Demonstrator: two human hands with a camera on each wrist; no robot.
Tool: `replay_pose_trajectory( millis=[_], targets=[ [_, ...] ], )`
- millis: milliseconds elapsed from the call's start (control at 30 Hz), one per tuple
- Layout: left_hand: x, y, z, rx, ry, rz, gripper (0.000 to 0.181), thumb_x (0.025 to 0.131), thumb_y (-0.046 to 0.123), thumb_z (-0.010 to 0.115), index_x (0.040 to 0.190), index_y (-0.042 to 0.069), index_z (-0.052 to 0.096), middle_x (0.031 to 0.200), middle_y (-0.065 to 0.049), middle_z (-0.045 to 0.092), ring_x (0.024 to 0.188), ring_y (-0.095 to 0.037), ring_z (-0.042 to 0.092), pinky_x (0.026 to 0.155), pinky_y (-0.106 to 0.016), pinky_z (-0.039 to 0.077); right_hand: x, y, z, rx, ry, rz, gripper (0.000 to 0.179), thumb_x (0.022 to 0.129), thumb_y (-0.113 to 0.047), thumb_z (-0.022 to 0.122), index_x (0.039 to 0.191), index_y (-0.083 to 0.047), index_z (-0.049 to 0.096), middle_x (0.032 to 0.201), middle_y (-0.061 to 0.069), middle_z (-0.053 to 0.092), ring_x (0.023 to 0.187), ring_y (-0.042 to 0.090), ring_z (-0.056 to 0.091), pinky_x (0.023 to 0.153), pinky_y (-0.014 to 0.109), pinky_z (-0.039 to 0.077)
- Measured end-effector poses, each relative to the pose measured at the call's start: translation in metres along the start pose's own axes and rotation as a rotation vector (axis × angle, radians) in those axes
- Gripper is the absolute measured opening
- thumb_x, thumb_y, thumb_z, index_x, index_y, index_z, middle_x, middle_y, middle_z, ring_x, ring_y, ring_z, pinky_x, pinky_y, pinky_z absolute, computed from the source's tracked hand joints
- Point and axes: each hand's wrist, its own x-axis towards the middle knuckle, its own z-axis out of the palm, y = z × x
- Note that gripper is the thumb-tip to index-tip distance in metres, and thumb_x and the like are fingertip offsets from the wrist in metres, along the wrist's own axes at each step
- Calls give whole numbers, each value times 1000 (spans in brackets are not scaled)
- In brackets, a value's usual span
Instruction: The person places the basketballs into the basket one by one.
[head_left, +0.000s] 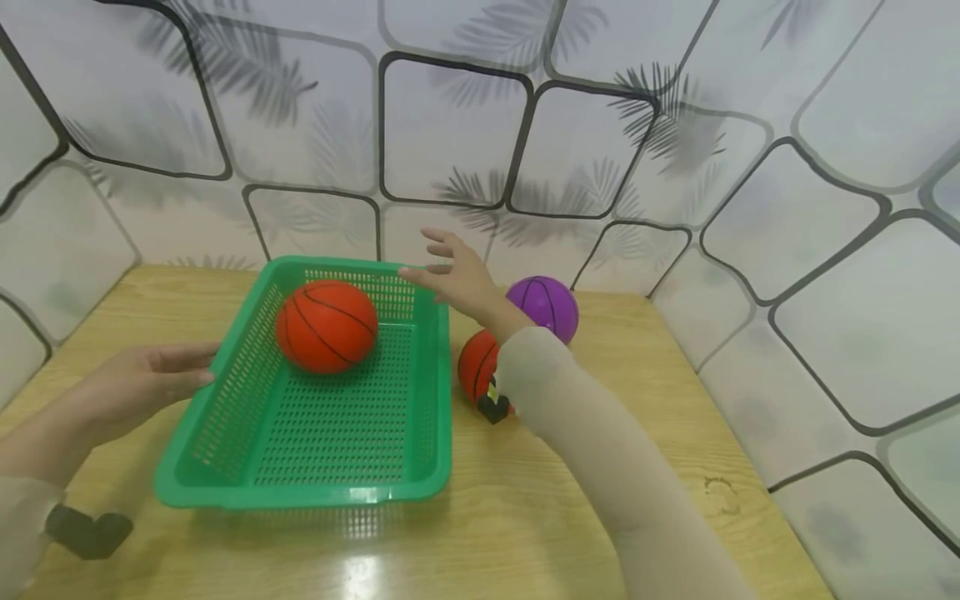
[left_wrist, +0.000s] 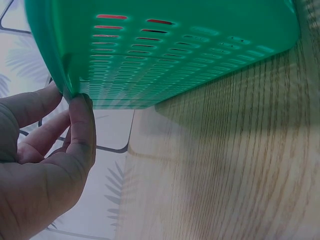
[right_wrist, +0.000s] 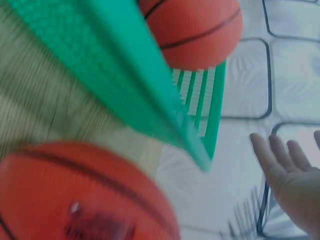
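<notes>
A green plastic basket (head_left: 442, 408) with slotted walls holds a red-orange toy basketball (head_left: 327, 327) near its back left. On the basket's left side my left hand (head_left: 142, 385) pinches the rim; the left wrist view shows thumb and fingers (left_wrist: 81, 120) either side of the edge. My right hand (head_left: 467, 279) is raised by the basket's back right corner, fingers spread and palm bare in the right wrist view. Beneath that forearm sits a second red-orange basketball (head_left: 476, 367), partly hidden by the sleeve. Behind it is a purple ball (head_left: 553, 304), its lower left covered by the wrist.
Everything stands on a light wood-grain table (head_left: 637, 467). A wall (head_left: 457, 125) patterned with rounded outlines and leaves closes off the back and both sides. Dark straps (head_left: 88, 532) show at my wrists.
</notes>
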Motion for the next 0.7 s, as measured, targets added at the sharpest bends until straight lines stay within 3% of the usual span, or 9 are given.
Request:
replay_pose_trajectory(
  millis=[267, 533, 700],
  targets=[
    [-1, -1, -1, 4, 0, 8, 61, 101, 24, 48, 146, -9, 22, 148, -28, 26, 132, -52, 22, 99, -69, 23, -11, 19, -35, 74, 69, -100, 56, 91, -22, 67, 142, -18, 45, 139, 7, 48, 116, 21, 56, 88, 44, 52],
    [-1, -2, -1, -6, -11, 4, 62, 101, 24, 48, 147, -8, 20, 148, -30, 23, 131, -54, 18, 99, -70, 21, -19, 47, -63, -28, 185, -240, 47, 91, -14, 67, 135, -9, 53, 131, 14, 55, 114, 29, 58, 93, 43, 49],
    [-1, -2, -1, -3, -12, 1, 64, 101, 24, 49, 147, -8, 18, 149, -30, 21, 131, -55, 18, 99, -71, 21, -24, 62, -78, -125, 273, -246, 48, 88, -18, 70, 132, -9, 55, 132, 10, 56, 118, 29, 54, 99, 44, 44]
  ],
)
